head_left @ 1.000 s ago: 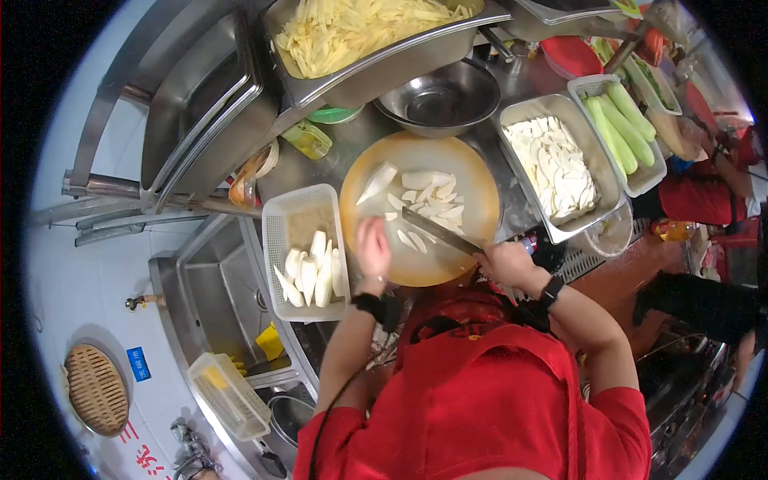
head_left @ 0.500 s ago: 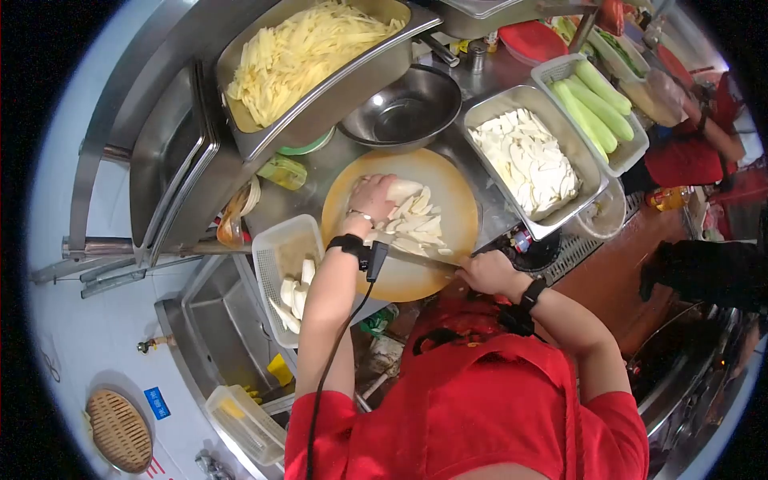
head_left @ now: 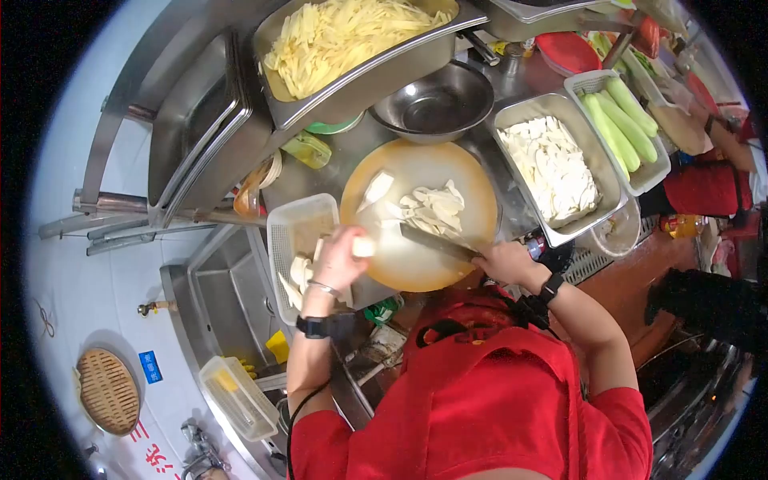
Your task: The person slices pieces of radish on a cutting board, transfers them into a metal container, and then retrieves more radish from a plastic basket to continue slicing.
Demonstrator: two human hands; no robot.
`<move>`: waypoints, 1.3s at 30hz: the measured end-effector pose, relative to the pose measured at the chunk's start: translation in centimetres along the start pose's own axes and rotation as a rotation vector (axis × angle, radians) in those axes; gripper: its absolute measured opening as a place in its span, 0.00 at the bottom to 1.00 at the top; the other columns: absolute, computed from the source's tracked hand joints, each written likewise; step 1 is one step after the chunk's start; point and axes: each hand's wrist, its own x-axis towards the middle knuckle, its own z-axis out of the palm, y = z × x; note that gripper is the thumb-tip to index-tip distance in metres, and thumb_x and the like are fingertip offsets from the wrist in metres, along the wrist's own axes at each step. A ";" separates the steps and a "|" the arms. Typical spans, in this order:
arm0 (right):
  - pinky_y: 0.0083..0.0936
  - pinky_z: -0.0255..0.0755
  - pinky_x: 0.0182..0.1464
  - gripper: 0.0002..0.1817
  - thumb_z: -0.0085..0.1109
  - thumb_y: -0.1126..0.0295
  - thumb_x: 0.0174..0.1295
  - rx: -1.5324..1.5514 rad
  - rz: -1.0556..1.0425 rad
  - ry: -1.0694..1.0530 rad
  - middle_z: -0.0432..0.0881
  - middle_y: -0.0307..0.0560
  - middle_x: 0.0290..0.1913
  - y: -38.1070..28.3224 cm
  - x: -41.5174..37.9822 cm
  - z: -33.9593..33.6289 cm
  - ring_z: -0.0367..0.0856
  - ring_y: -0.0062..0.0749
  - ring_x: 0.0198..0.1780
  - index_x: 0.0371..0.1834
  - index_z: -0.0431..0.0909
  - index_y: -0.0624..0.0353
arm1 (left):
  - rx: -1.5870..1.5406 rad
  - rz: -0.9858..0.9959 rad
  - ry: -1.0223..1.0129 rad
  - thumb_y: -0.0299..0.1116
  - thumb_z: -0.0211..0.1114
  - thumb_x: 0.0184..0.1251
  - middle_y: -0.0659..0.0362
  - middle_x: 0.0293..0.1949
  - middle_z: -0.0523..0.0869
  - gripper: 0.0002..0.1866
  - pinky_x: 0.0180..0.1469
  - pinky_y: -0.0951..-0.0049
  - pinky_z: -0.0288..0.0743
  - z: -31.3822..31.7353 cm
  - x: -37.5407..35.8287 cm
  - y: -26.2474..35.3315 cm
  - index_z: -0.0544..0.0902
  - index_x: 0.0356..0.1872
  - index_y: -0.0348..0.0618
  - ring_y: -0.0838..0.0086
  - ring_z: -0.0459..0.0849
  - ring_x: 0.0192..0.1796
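On the round cutting board [head_left: 416,272], sliced white pieces [head_left: 434,210] lie in a heap, and one larger white piece [head_left: 378,189] rests toward the upper left. My right hand [head_left: 506,264] is closed on the handle of a knife [head_left: 440,242], whose blade lies low over the board beside the slices. Between the board and a white plastic basket [head_left: 278,222], my left hand [head_left: 339,260] is closed around a white chunk [head_left: 363,246], slightly blurred. More white pieces [head_left: 299,272] sit in the basket, partly behind that hand.
Above the board are a dark metal bowl [head_left: 434,104] and a steel pan of yellow strips [head_left: 352,40]. A steel tray of white slices [head_left: 549,170] and a basket of green gourds [head_left: 621,128] stand right. Another person's arm [head_left: 724,144] shows at far right. A sink [head_left: 228,300] is left.
My left hand has moved off the slices to the board's left edge, now with a white chunk. The knife has shifted away from the board's lower edge. The view has also shifted slightly.
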 end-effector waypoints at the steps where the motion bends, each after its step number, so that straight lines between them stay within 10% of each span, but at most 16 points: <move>1: 0.44 0.71 0.25 0.18 0.47 0.53 0.59 -0.019 -0.008 -0.036 0.78 0.55 0.21 -0.2 -0.3 0.0 0.78 0.51 0.24 0.36 0.74 0.56 | 0.111 0.019 -0.087 0.23 0.66 0.37 0.53 0.40 0.78 0.24 0.51 0.63 0.70 0.9 -0.4 1.0 0.74 0.42 0.43 0.58 0.74 0.48; 11: 0.41 0.71 0.26 0.17 0.48 0.52 0.59 -0.077 0.073 0.042 0.78 0.52 0.19 0.9 -1.6 -2.5 0.78 0.48 0.23 0.41 0.74 0.52 | 0.204 0.169 0.026 0.25 0.59 0.40 0.56 0.44 0.78 0.22 0.51 0.62 0.66 10.2 -1.5 0.2 0.74 0.44 0.47 0.60 0.74 0.50; 17: 0.34 0.73 0.33 0.19 0.65 0.65 0.40 -0.078 0.066 0.231 0.78 0.49 0.30 2.2 -6.6 -8.4 0.80 0.43 0.31 0.39 0.77 0.52 | 0.238 -0.021 0.062 0.26 0.60 0.42 0.51 0.52 0.74 0.25 0.57 0.60 0.63 8.9 0.0 -1.4 0.72 0.49 0.43 0.56 0.70 0.55; 25: 0.32 0.68 0.36 0.16 0.59 0.68 0.41 -0.388 0.084 0.095 0.75 0.47 0.30 2.6 -10.5 -7.4 0.77 0.38 0.33 0.39 0.78 0.51 | 0.070 -0.092 0.209 0.52 0.62 0.54 0.49 0.65 0.58 0.29 0.64 0.44 0.47 15.5 8.3 4.0 0.70 0.58 0.56 0.49 0.52 0.67; 30: 0.33 0.68 0.36 0.19 0.56 0.68 0.45 -0.315 0.108 0.244 0.75 0.46 0.32 1.2 -4.8 -1.3 0.77 0.37 0.34 0.45 0.77 0.47 | 0.175 -0.006 0.326 0.51 0.66 0.46 0.61 0.47 0.75 0.21 0.57 0.50 0.53 17.1 8.5 3.6 0.80 0.43 0.59 0.64 0.68 0.54; 39: 0.35 0.70 0.36 0.19 0.61 0.68 0.41 -0.062 0.095 0.435 0.73 0.46 0.29 1.7 -2.9 -0.6 0.76 0.42 0.32 0.42 0.76 0.50 | -0.049 0.128 0.481 0.43 0.70 0.42 0.61 0.41 0.77 0.19 0.56 0.61 0.57 15.9 10.0 4.9 0.80 0.38 0.51 0.65 0.72 0.47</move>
